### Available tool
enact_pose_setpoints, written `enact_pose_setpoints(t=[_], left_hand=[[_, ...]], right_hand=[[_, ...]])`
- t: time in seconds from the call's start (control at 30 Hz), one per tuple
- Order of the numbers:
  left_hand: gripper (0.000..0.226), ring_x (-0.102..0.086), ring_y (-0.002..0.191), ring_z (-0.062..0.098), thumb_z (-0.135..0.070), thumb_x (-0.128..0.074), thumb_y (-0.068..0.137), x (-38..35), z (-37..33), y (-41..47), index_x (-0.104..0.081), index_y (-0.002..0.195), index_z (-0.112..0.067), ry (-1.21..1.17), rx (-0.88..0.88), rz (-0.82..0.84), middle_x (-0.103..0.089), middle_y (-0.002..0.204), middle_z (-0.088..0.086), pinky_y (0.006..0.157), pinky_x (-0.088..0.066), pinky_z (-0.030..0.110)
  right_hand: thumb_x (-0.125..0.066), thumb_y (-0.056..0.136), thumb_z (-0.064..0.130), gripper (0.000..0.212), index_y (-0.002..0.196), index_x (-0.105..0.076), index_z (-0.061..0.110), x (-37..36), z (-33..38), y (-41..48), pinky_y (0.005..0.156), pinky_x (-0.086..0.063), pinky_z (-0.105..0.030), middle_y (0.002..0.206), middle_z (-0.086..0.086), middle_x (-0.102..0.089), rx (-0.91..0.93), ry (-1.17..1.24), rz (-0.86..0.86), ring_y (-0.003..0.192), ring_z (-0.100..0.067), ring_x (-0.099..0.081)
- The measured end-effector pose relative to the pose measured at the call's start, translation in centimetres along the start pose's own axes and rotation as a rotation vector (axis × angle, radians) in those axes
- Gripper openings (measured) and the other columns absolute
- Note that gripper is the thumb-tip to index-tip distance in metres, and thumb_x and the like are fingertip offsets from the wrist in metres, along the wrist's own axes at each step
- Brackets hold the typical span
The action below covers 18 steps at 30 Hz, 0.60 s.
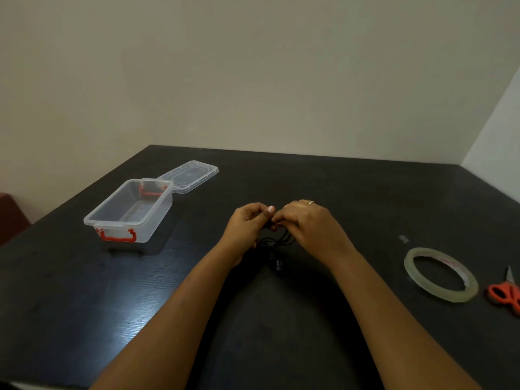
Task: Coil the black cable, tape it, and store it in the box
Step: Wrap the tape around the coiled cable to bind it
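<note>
A thin black cable [277, 242] hangs in loose loops between my two hands above the middle of the dark table, its plug end [278, 264] lying on the surface. My left hand [247, 222] and my right hand [306, 220] meet fingertip to fingertip and both pinch the cable's upper part. The clear plastic box [128, 212] with red latches stands open at the left, nothing inside. A roll of clear tape [440, 274] lies flat at the right.
The box's clear lid [191, 175] lies just behind the box. Orange-handled scissors [506, 294] rest at the right edge beside the tape. A small cut strip of tape [403, 238] sits on the table [84, 305] beyond the roll. A wall closes the far side.
</note>
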<state>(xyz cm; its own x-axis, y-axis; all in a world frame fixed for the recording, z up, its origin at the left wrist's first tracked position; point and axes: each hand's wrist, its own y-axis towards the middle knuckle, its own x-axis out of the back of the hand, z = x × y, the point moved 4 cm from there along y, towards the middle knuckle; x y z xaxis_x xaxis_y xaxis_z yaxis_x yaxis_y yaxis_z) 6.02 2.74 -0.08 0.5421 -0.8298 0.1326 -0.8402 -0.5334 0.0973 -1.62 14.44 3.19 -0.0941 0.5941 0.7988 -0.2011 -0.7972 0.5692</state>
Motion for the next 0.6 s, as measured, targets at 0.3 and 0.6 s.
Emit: enact_pose_setpoints(t=[0.3, 0.6], left_hand=[[0.034, -0.037, 0.037, 0.003, -0.041, -0.049, 0.094, 0.16, -0.16, -0.21, -0.067, 0.086, -0.014, -0.047, 0.027, -0.016, -0.069, 0.073, 0.000, 0.037, -0.030, 0.018], [0.034, -0.031, 0.038, 0.007, -0.043, -0.048, 0.093, 0.00, -0.46, -0.42, -0.066, 0.081, -0.017, -0.079, 0.041, -0.011, -0.070, 0.065, -0.001, 0.036, -0.027, 0.017]], right_hand=[[-0.061, 0.090, 0.028, 0.021, 0.110, -0.068, 0.022, 0.15, -0.29, 0.08, 0.085, -0.047, -0.020, 0.102, 0.005, -0.069, -0.060, 0.088, 0.079, 0.093, -0.006, -0.059], [-0.065, 0.088, 0.015, 0.022, 0.108, -0.071, 0.021, 0.29, -0.59, -0.05, 0.085, -0.051, -0.018, 0.102, 0.005, -0.072, -0.126, 0.169, 0.065, 0.092, -0.005, -0.065]])
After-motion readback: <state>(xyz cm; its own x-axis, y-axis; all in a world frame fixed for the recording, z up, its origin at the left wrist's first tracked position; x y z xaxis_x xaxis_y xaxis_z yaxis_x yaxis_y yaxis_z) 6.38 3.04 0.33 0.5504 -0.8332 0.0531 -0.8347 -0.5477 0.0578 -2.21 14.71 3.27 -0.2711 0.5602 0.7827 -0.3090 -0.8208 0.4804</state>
